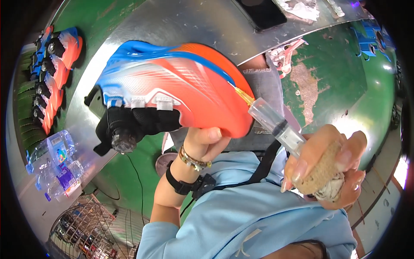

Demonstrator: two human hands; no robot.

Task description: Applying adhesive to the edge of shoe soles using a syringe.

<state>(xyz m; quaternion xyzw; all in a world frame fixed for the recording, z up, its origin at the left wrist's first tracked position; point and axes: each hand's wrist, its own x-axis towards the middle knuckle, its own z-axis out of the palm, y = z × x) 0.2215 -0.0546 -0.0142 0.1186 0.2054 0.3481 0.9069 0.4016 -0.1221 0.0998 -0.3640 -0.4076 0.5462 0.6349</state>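
Note:
A coral, white and blue sports shoe (189, 86) is held up on its side, its blue and orange sole edge uppermost. Its black collar and laces hang to the lower left, with a dark translucent lump at the opening. My left hand (209, 142) grips the toe from below, its fingers partly hidden behind the shoe. In my right hand (332, 162) is a clear syringe (276, 123) with a yellow tip (244, 96). That tip meets the seam between sole and upper near the toe. The same hand also clasps a tan, sponge-like block (319, 168) with whitish material bunched underneath.
Several similar shoes (58, 86) line the far left. Clear plastic bottles (58, 162) lie on the metal worktop at left. A dark phone (261, 13) and crumpled white paper (304, 8) rest at the top. A wire-caged fan (95, 233) stands lower left.

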